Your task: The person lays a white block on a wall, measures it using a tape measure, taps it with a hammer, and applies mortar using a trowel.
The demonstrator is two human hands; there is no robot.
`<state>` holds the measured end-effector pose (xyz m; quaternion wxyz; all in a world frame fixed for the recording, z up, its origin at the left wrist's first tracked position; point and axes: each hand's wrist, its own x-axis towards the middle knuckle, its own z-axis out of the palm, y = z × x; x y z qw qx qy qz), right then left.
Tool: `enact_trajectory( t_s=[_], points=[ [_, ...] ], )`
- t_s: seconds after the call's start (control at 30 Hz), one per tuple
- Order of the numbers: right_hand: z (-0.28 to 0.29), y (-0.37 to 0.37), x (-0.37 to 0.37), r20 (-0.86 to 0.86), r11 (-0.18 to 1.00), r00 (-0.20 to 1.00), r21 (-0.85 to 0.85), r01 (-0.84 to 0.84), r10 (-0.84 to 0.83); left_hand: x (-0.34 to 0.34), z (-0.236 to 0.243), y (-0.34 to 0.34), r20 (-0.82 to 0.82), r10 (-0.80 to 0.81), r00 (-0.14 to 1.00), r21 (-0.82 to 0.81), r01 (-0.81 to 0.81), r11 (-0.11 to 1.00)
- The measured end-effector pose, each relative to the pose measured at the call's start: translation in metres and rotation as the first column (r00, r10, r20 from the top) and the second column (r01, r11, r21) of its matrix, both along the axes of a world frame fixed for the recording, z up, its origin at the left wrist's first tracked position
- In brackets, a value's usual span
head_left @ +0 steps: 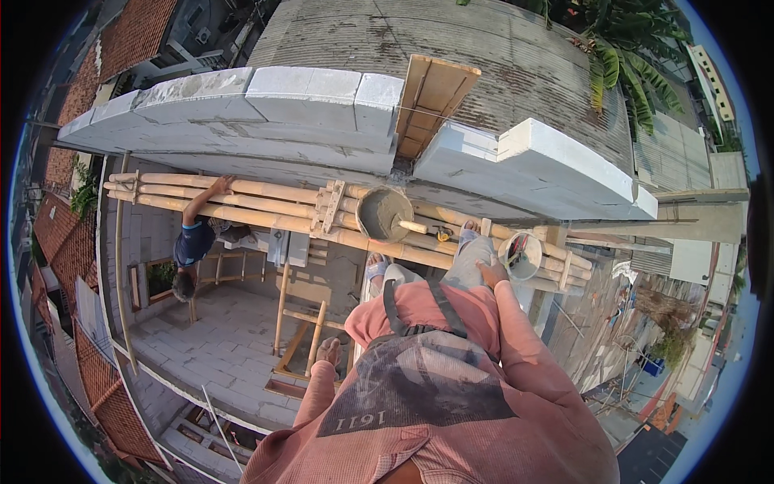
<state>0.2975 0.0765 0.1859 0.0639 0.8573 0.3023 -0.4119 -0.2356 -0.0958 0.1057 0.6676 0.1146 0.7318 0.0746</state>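
My right hand (492,274) lies on my bent leg, fingers stretched out over the grey trousers. Low on my left side hangs my left hand (329,350), beside a bamboo post (317,337); its fingers are small and partly curled, and whether they touch the post is unclear. In front of me, a bucket of grey mortar (379,211) rests on the bamboo platform (274,211), with a pale handle (413,227) sticking out of it. Right of my leg is a white bucket (522,266) with items inside. A small yellow-and-black object (443,234) lies between my sandalled feet.
A light block wall (306,101) runs beyond the platform, with a wooden panel (431,97) upright in its gap. At left, a person in a dark blue shirt (193,242) has a hand on the bamboo. Below lies a deep drop to a block-paved floor (210,331).
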Motion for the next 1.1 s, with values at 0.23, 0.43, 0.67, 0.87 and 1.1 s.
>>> enact_trajectory(
  t_s=[0.23,0.43,0.67,0.87,1.1],
  points=[
    [-0.023,-0.009,0.013,0.030,0.997,0.997,0.044,-0.067,0.065,0.009,-0.018,0.013,-0.110,-0.018,0.994,0.132,0.033,0.991],
    [-0.017,0.001,0.021,0.047,0.992,0.992,0.044,-0.115,0.113,0.049,0.018,0.038,-0.001,0.016,1.000,0.153,-0.016,0.988],
    [-0.050,0.017,0.025,0.001,0.949,0.949,0.000,-0.315,0.315,0.041,-0.010,-0.015,-0.185,-0.020,0.983,0.072,0.034,0.997],
    [-0.054,0.037,0.062,-0.041,0.955,0.955,0.056,-0.291,0.293,0.079,0.025,-0.011,-0.219,0.036,0.975,0.019,-0.032,0.999],
    [-0.036,0.068,0.041,0.028,0.891,0.891,0.024,-0.453,0.452,0.117,-0.015,-0.049,-0.177,0.156,0.972,0.108,-0.139,0.984]
  ],
)
